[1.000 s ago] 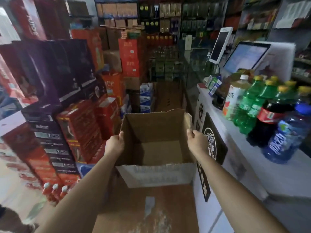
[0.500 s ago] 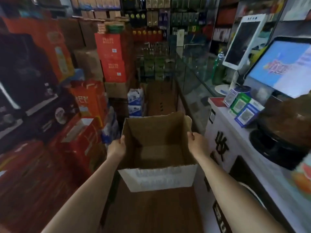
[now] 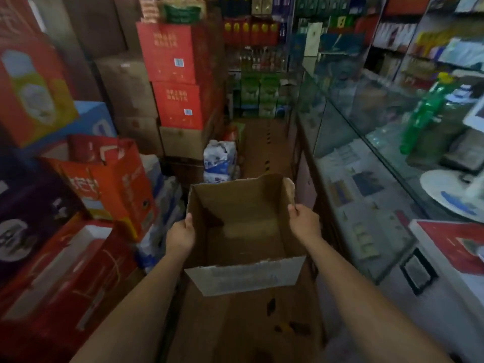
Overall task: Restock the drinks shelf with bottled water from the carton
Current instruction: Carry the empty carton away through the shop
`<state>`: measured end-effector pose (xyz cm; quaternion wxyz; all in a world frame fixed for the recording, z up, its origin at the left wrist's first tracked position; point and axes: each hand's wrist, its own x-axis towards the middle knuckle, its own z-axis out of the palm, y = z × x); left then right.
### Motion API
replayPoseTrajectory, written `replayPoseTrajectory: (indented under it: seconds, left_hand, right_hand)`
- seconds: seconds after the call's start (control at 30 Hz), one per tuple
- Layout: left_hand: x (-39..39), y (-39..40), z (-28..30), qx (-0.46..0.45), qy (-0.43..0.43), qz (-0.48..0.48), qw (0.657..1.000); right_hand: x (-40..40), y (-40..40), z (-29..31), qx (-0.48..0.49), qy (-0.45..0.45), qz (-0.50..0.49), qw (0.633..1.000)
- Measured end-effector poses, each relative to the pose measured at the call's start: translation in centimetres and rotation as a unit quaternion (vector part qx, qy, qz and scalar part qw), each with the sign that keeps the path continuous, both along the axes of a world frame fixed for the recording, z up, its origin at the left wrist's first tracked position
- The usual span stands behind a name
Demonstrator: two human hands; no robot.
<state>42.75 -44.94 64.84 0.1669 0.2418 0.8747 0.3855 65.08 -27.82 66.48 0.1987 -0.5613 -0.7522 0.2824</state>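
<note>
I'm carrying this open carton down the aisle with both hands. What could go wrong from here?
1. The aisle is tight: the carton could clip the tilted orange box or the glass counter.
2. The left hand and right hand each hold only a thin side wall, so the grip may buckle the cardboard.
3. The wrapped bottle pack sits on the floor ahead, a likely trip point.

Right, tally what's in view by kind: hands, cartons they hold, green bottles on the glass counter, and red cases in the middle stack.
Hands: 2 (left, right)
Carton: 1
Green bottle: 1
Red cases: 2 (upper, lower)
Total: 6
</note>
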Motion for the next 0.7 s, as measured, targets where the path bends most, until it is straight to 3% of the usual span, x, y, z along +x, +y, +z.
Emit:
replayPoseTrajectory:
  seconds: [0.37,0.7]
  left_hand:
    - [-12.7,17.0,-6.5,-0.013,-0.088,0.129,0.988]
    - [-24.3,28.2,-17.7,-0.078,-0.188,0.208,0.957]
  right_hand:
    - [-19.6,22.7,-3.5,-0.058,-0.054,0.117,0.99]
    - [-38.2,37.2,-13.5,-0.073,-0.166,0.229,0.956]
